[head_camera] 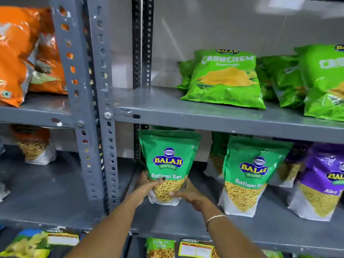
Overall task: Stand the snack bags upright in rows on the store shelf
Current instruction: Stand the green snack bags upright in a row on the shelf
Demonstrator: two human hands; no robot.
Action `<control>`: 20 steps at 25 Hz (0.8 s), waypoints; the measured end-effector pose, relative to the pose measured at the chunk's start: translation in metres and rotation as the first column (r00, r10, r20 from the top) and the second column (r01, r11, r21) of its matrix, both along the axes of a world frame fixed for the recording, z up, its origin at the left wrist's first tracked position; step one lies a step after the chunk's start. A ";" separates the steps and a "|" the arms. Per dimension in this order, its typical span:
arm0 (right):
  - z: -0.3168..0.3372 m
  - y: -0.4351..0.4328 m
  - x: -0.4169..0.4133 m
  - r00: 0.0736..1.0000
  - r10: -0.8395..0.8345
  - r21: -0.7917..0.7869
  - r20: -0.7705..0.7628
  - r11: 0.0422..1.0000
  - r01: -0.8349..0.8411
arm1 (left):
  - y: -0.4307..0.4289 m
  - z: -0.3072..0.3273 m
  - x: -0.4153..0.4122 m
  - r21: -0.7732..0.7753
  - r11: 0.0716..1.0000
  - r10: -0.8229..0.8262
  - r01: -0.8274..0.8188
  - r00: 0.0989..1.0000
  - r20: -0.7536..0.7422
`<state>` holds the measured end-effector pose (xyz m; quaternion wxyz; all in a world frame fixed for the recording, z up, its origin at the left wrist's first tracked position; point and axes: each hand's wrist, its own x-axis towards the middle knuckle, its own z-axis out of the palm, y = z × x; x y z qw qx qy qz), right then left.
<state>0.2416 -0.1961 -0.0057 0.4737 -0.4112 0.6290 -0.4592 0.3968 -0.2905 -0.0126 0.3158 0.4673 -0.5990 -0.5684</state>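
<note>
A green Ratlami Sev bag (168,161) stands upright at the left end of the middle shelf (178,218). My left hand (147,184) grips its lower left side, thumb across the front. My right hand (193,197) presses its lower right corner, a bangle on the wrist. A second green Ratlami Sev bag (247,175) stands upright to the right, with another partly hidden behind it. A purple bag (323,181) stands at the right edge.
Light green Crunchem bags (226,79) lean on the upper shelf (167,108). Orange bags (16,53) fill the upper left bay behind a grey perforated upright (96,127). A sev bag (35,146) stands in the left bay. More packets (160,247) lie on the bottom shelf.
</note>
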 end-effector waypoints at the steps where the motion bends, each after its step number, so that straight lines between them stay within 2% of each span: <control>1: -0.001 0.001 0.003 0.999 -0.032 -0.035 0.007 0.999 0.032 | 0.002 0.001 0.001 0.002 1.000 -0.010 0.010 1.000 -0.009; 5: -0.004 0.020 0.018 0.992 -0.124 -0.089 -0.030 0.989 0.121 | 0.015 0.008 0.015 0.017 0.997 -0.078 0.078 0.996 0.034; 13: 0.000 0.069 0.035 0.987 -0.126 -0.081 -0.100 0.990 0.118 | 0.067 0.015 0.036 -0.002 0.998 -0.064 0.064 0.994 0.091; 20: -0.009 0.072 0.036 0.976 -0.170 -0.050 -0.134 0.985 0.165 | 0.070 0.013 0.043 -0.017 0.995 -0.098 0.100 0.989 0.111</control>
